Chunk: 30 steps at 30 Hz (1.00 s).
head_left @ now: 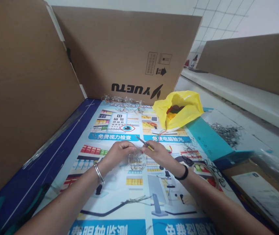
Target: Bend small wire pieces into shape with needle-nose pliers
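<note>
Near the middle of the printed mat, my left hand [122,152] pinches the upper left part of a small tangle of thin wire [137,160]. My right hand [157,152] is closed around pointed tweezers [144,142] with a yellowish part, their tip pointing up and left. The fingertips of my right hand also meet the wire's upper right side. Both hands are close together, with the wire hanging between and below them. Fine details of the wire are blurred.
A yellow bag [178,109] with coloured contents lies at the back right, beside a teal box [210,138]. Wire piles sit along the back cardboard panel [124,52] and on the right [226,133]. Loose wires [137,199] lie near the front. A cardboard box [264,186] stands front right.
</note>
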Each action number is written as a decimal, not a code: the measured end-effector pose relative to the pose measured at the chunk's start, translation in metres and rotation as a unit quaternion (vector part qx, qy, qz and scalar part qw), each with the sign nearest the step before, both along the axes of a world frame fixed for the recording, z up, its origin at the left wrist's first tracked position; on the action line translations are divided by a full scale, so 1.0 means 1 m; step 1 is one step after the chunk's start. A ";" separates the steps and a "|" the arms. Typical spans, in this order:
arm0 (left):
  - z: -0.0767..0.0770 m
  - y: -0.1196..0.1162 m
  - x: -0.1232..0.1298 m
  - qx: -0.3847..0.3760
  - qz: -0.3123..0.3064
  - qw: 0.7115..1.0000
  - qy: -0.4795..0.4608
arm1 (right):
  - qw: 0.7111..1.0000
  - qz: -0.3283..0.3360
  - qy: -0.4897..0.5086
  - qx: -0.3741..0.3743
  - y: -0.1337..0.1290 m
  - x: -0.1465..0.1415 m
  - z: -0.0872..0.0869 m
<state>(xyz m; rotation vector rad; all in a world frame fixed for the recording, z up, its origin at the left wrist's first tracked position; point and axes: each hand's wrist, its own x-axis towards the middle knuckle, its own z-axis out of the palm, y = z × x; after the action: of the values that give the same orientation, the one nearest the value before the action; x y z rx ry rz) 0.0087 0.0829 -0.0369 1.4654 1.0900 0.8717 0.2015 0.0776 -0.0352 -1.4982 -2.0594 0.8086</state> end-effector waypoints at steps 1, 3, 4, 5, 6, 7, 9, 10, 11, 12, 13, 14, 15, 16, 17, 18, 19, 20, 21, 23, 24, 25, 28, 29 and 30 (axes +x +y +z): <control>0.000 0.000 -0.001 0.010 0.005 1.000 0.002 | 0.998 -0.011 -0.049 0.032 0.000 0.002 0.000; -0.002 0.001 -0.002 0.027 0.014 1.000 0.005 | 0.985 -0.019 -0.143 0.094 -0.001 0.004 -0.003; -0.002 0.001 -0.002 0.032 0.018 0.999 0.007 | 0.976 -0.016 -0.182 0.120 -0.001 0.004 -0.005; -0.003 0.002 -0.002 0.035 0.022 0.999 0.007 | 0.966 -0.007 -0.214 0.143 -0.002 0.004 -0.008; -0.004 0.002 -0.002 0.035 0.025 0.999 0.006 | 0.958 0.002 -0.239 0.161 -0.003 0.004 -0.010; -0.005 0.002 -0.002 0.036 0.029 0.999 0.003 | 0.950 0.010 -0.257 0.175 -0.003 0.004 -0.012; -0.006 0.002 -0.002 0.035 0.040 0.999 -0.006 | 0.944 0.021 -0.271 0.189 -0.004 0.004 -0.014; -0.006 0.002 -0.002 0.032 0.046 0.998 -0.011 | 0.944 0.028 -0.268 0.192 -0.004 0.004 -0.014; -0.006 0.002 -0.002 0.027 0.051 0.998 -0.018 | 0.945 0.035 -0.260 0.194 -0.004 0.005 -0.014; -0.006 0.002 -0.002 0.022 0.054 0.998 -0.024 | 0.948 0.039 -0.247 0.198 -0.003 0.005 -0.013; -0.005 0.002 -0.002 0.016 0.055 0.998 -0.030 | 0.952 0.040 -0.228 0.203 -0.003 0.006 -0.012; -0.005 0.002 -0.001 0.012 0.055 0.998 -0.035 | 0.957 0.040 -0.199 0.208 -0.002 0.007 -0.010; -0.004 0.002 -0.001 0.010 0.055 0.998 -0.039 | 0.963 0.040 -0.162 0.210 -0.002 0.007 -0.010; -0.003 0.001 -0.001 0.008 0.055 0.998 -0.043 | 0.971 0.038 -0.118 0.205 -0.002 0.006 -0.009; -0.002 0.000 0.000 0.006 0.054 0.997 -0.046 | 0.979 0.034 -0.071 0.189 -0.002 0.005 -0.009; -0.002 0.000 0.001 0.005 0.052 0.997 -0.049 | 0.986 0.030 -0.024 0.162 -0.002 0.004 -0.010; -0.002 -0.001 0.001 0.004 0.051 0.997 -0.051 | 0.991 0.024 0.018 0.128 -0.003 0.001 -0.012; -0.001 -0.002 0.002 0.004 0.049 0.997 -0.052 | 0.994 0.015 0.051 0.093 -0.004 -0.001 -0.013; -0.001 -0.002 0.003 0.004 0.048 0.998 -0.050 | 0.995 0.008 0.075 0.061 -0.005 -0.003 -0.015; -0.001 -0.003 0.005 0.010 0.046 0.998 -0.046 | 0.994 -0.004 0.102 0.025 -0.006 -0.007 -0.018; -0.001 -0.004 0.005 0.014 0.045 0.998 -0.044 | 0.993 -0.010 0.113 0.019 -0.007 -0.009 -0.019; -0.001 -0.004 0.005 0.018 0.045 0.998 -0.044 | 0.992 -0.018 0.126 0.017 -0.007 -0.010 -0.019; 0.000 -0.004 0.005 0.026 0.045 0.998 -0.043 | 0.985 -0.039 0.168 0.006 -0.009 -0.011 -0.018; 0.000 -0.004 0.005 0.027 0.045 0.998 -0.040 | 0.983 -0.043 0.178 -0.001 -0.010 -0.011 -0.017; 0.000 -0.004 0.005 0.027 0.045 0.998 -0.038 | 0.981 -0.045 0.187 -0.006 -0.010 -0.012 -0.017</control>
<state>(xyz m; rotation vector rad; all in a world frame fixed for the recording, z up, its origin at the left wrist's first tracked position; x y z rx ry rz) 0.0141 0.0788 -0.0370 1.4244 1.0894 1.0205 0.1898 0.0676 -0.0518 -1.3170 -1.7021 0.9832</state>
